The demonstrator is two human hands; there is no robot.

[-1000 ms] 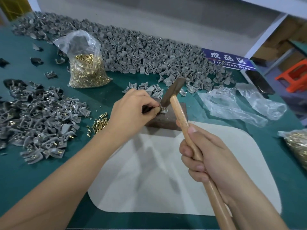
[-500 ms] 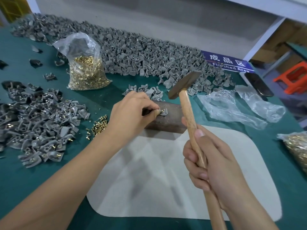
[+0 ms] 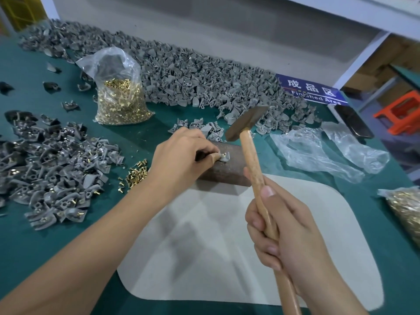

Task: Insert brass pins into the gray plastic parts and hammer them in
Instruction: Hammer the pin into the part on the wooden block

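Observation:
My left hand [image 3: 184, 158] pinches a small gray plastic part [image 3: 224, 157] with a brass pin in it, holding it on a rusty metal block [image 3: 229, 171]. My right hand [image 3: 286, 237] grips the wooden handle of a hammer [image 3: 246, 123], whose head hangs raised just above and behind the part. Loose brass pins [image 3: 136, 173] lie left of my left wrist. A pile of gray parts with pins [image 3: 54, 162] lies at the left.
A clear bag of brass pins [image 3: 120, 96] stands at the back left. A long heap of gray parts [image 3: 181, 76] runs along the back. Empty plastic bags [image 3: 318, 153], a blue sign [image 3: 311, 92] and a phone [image 3: 353, 120] lie right. A beige mat [image 3: 204, 246] covers the green table.
The hammer head struck the part on the block one second ago, then rose. It now hangs above the part. My left hand has kept its pinch.

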